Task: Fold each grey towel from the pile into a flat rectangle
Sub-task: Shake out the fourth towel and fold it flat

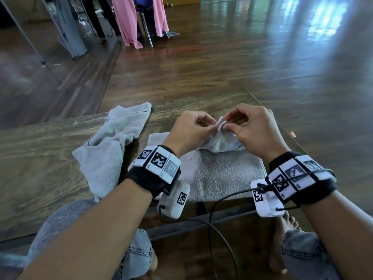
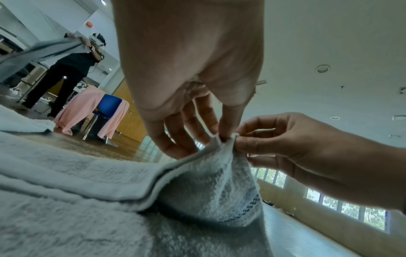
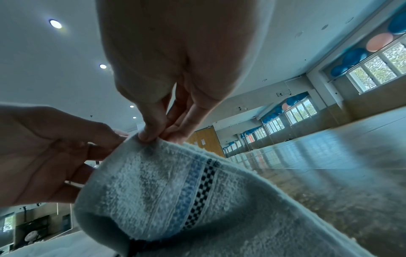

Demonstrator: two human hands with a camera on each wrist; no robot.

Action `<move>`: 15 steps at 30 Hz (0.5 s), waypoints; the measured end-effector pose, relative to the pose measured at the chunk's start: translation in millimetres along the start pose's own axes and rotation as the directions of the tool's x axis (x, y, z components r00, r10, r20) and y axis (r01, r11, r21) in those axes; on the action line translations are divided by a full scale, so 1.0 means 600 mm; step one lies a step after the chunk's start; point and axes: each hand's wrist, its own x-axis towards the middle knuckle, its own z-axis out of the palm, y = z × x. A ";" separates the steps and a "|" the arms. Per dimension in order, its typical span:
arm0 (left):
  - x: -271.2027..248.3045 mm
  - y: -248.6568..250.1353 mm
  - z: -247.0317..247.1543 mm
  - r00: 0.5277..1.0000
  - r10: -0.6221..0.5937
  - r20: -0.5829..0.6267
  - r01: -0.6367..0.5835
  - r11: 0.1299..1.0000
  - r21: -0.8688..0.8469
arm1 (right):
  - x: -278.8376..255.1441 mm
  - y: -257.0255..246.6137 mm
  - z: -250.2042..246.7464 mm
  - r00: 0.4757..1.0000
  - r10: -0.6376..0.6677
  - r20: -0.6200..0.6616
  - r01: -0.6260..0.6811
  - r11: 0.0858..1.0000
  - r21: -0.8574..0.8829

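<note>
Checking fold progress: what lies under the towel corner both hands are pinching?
Under the lifted towel corner lies the rest of the same grey towel, flat on the wooden table. The table surface beneath the towel is covered.

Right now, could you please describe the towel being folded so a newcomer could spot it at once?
On the wooden table, a grey towel lies flat before the person. Its far corner is lifted, pinched by both hands, left and right. Unlike the crumpled towel beside it, it shows a blue-and-black checked stripe.

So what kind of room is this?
Probably a gym or dance studio: a wide wooden floor, a mirror wall and exercise balls stored above the windows. The person folds a towel there.
</note>
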 end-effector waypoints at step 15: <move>-0.011 -0.008 -0.011 0.990 0.074 0.118 -0.096 0.975 0.198 | -0.004 -0.009 0.014 0.996 -0.065 0.059 0.068 0.996 -0.061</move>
